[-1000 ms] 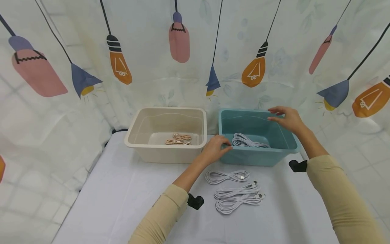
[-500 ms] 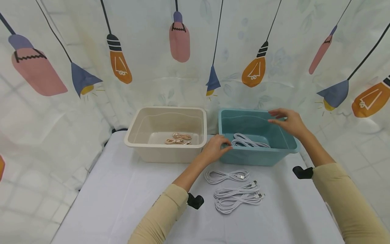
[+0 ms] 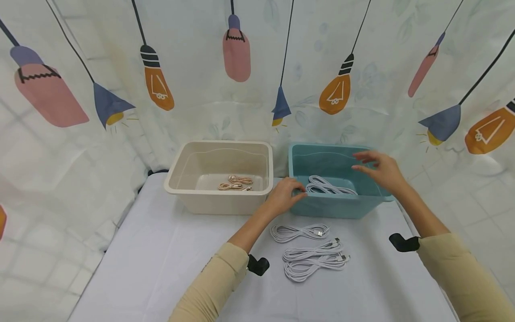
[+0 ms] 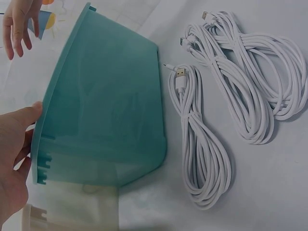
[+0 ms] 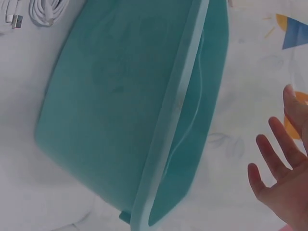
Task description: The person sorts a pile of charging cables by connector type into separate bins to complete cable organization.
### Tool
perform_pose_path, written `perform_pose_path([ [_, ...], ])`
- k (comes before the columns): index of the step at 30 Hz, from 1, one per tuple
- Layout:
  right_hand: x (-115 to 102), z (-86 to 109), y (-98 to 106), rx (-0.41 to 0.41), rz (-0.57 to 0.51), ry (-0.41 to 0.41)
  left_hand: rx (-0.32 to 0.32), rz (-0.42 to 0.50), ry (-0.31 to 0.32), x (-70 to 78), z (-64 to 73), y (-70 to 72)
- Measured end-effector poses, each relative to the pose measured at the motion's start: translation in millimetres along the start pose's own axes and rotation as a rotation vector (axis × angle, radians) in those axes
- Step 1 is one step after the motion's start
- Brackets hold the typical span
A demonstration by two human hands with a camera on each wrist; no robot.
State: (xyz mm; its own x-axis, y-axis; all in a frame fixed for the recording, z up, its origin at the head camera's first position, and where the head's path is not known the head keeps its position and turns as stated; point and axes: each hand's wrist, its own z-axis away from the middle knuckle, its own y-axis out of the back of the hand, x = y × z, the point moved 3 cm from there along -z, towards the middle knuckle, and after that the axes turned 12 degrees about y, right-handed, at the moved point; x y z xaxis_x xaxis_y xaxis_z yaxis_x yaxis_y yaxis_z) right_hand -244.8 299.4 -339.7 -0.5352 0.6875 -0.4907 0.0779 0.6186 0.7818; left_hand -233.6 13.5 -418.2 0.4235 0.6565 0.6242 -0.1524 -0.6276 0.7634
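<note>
Loose and empty, the right hand [image 3: 379,170] eases back, clear of white cables [image 3: 324,186] in the teal bin [image 3: 338,207] the left hand [image 3: 284,195] grips.

- Your left hand [image 3: 285,195] grips the teal bin [image 3: 331,208] by its rim.
- Your right hand [image 3: 382,170] hovers above that bin, thumb and fingers apart.
- Between your hands, white cables [image 3: 327,186] lie inside it.
- Left of your left hand: a beige bin [image 3: 221,205] with tan cables [image 3: 237,181].
- Nearer you than both hands: three coiled cables [image 3: 310,254].
</note>
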Motion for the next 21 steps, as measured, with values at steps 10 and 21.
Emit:
perform_pose_path([
  [10,-13.1,17.2,-10.7,0.048,-0.016,0.052,0.011,-0.012,-0.003,-0.8,-0.7,-0.8],
  [21,-25.5,38.1,-27.9,0.087,-0.016,0.099,0.013,-0.006,-0.006,-0.7,-0.8,-1.2],
])
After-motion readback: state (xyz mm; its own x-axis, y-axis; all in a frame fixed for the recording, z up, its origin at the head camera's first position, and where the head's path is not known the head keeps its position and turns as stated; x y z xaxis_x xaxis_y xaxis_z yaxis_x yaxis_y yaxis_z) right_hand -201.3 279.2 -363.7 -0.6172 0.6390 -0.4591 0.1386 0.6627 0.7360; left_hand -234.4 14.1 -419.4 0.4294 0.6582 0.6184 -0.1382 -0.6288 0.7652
